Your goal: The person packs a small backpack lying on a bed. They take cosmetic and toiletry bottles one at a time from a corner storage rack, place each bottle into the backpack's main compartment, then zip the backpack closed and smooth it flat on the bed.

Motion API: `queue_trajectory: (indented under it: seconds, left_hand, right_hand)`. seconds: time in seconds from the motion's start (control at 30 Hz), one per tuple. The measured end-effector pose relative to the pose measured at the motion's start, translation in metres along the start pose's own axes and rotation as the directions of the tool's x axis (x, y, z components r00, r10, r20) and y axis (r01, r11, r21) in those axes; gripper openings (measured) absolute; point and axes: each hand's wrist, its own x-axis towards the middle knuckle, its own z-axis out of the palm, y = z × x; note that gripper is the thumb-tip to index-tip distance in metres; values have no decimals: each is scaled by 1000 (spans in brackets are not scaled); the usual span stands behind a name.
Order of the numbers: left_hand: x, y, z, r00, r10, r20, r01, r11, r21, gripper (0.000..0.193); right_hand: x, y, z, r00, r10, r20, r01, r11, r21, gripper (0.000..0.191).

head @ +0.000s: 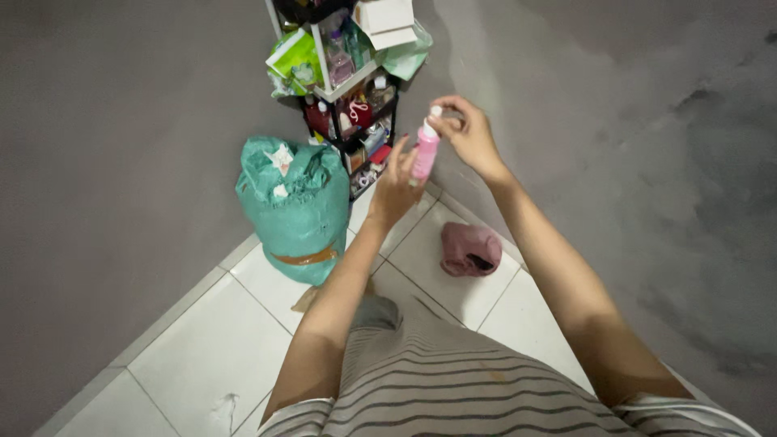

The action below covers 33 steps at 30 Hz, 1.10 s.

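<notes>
A small pink bottle [425, 152] with a white top is held upright in the air, in front of the corner of the room and above the tiled floor [202, 348]. Its body is supported from below and from the side by the left hand [396, 182], whose fingers are curled around the lower part, so this hand is closed on the bottle. The white top is pinched by the fingertips of the right hand [465, 133], which is also closed, narrow, on the cap end. It cannot be told from this view whether the cap is being loosened or tightened; it is judged that the cap is still seated on the bottle, since no gap is seen between the two parts, and nothing is yet poured or applied. So the handling is judged to be at an early point, with the work on the cap not finished. Just behind the bottle a narrow shelf rack [348, 97] is seen, filled with small bottles, boxes and a green packet. To the left of the rack a full green sack [295, 206] is standing on the floor, bound with brown tape. To the right, near the wall, a dark pink cloth [469, 249] is lying on the tiles. At the bottom a striped garment [453, 388] is visible.
</notes>
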Motion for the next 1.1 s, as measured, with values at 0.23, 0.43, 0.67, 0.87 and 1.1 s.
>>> queue_trajectory:
  seconds: [0.23, 0.43, 0.67, 0.87, 1.1]
  left_hand:
    - [72, -85, -23, 938, -238, -252, 279, 951, 137, 87]
    - [150, -186, -52, 797, -380, -470, 518, 830, 206, 76]
    - [218, -303, -80, 782, -367, -504, 534, 812, 237, 73]
    - [229, -345, -84, 789, -399, -468, 533, 823, 197, 74]
    - [210, -361, -79, 838, -319, -442, 419, 896, 147, 69]
  right_hand:
    - [138, -1, 16, 965, -261, -39, 241, 932, -272, 26]
    - [270, 2, 36, 951, -300, -75, 254, 897, -361, 26]
    - [403, 33, 94, 933, -350, -88, 314, 907, -280, 23]
    - [458, 59, 137, 871, -488, -57, 419, 799, -430, 25]
    - [467, 97, 165, 924, -381, -22, 345, 858, -380, 31]
